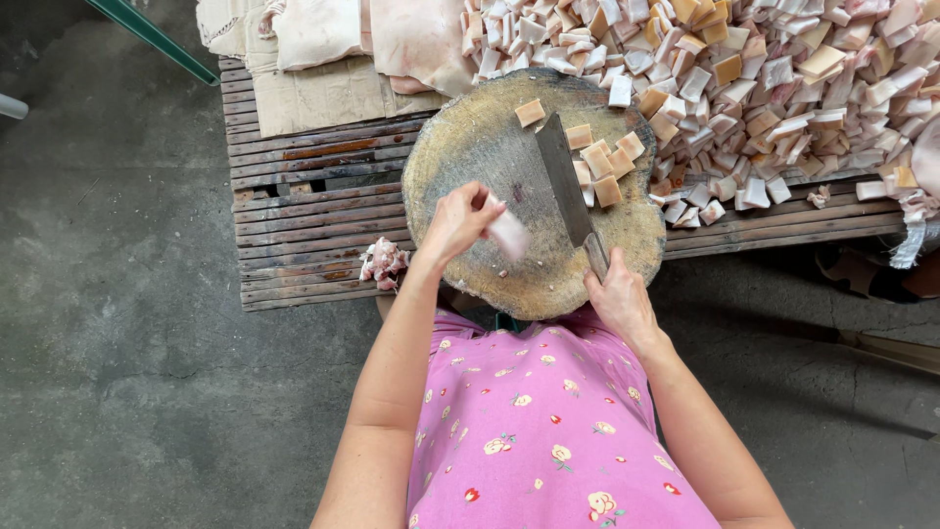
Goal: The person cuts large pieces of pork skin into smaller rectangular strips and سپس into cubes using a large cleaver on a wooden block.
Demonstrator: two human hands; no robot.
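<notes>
My left hand (458,221) holds a pale strip of pork skin (508,233) just above the round wooden chopping block (470,147). My right hand (619,299) grips the handle of a cleaver (560,176), whose blade lies flat across the block. Right of the blade lie several cut square pieces (602,167).
A big heap of cut pork-skin squares (783,88) covers the slatted wooden pallet (304,211) behind and right of the block. Large uncut slabs (392,39) lie at the back left. A small scrap pile (382,263) sits on the pallet's near edge. Concrete floor (117,343) surrounds it.
</notes>
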